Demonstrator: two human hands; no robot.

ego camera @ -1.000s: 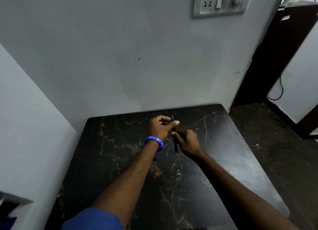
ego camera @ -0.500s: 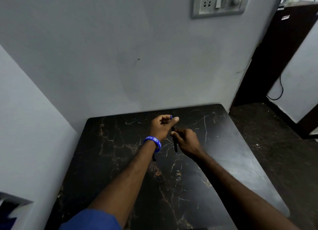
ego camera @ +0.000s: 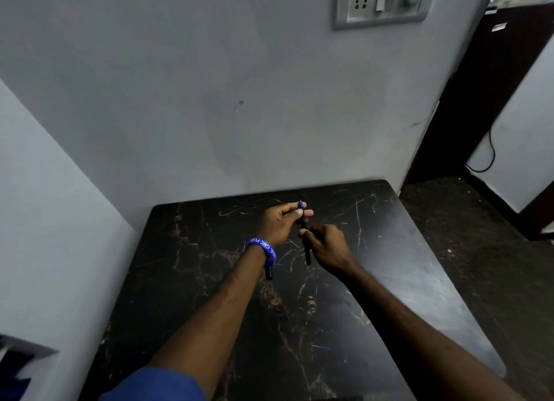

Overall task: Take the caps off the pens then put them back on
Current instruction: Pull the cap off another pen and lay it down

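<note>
The room is dim, with a cool grey-blue cast over the wall (ego camera: 239,85). The brightest patch is a pale sheen on the right side of the dark bench (ego camera: 434,295), so light seems to come from the right. Shadows are soft; the near left corner of the bench sinks almost to black. The wide lens bends straight lines: the wall edges and the switch plate (ego camera: 380,3) lean outward toward the corners. The centre is fairly sharp, but the blue cap (ego camera: 300,204) and the dark pen (ego camera: 305,244) show slight smearing, and the far right doorway looks soft and grainy.
</note>
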